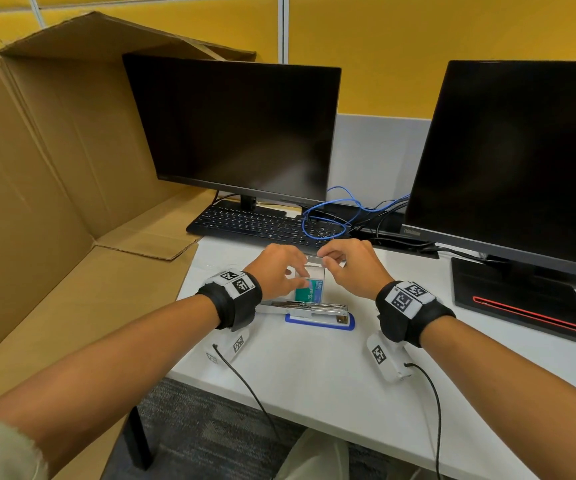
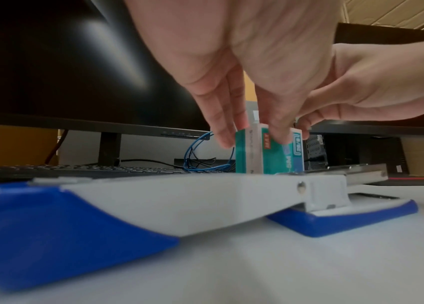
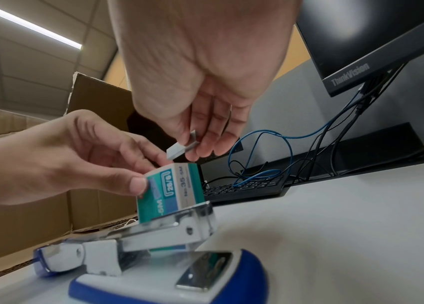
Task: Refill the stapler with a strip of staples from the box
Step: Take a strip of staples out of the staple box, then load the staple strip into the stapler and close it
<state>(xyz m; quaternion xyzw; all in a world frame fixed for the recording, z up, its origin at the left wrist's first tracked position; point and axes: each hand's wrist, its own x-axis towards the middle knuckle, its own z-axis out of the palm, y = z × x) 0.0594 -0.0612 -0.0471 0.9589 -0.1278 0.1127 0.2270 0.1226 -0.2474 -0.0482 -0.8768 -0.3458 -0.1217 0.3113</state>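
A small green and white staple box stands upright on the white desk. My left hand grips its sides with thumb and fingers. Just above the box, my right hand pinches a grey strip of staples. The blue and white stapler lies hinged wide open in front of the box, its metal staple channel exposed.
A black keyboard and tangled blue cable lie behind the hands. Two dark monitors stand at the back. A large open cardboard box fills the left. A black monitor base with red trim sits right.
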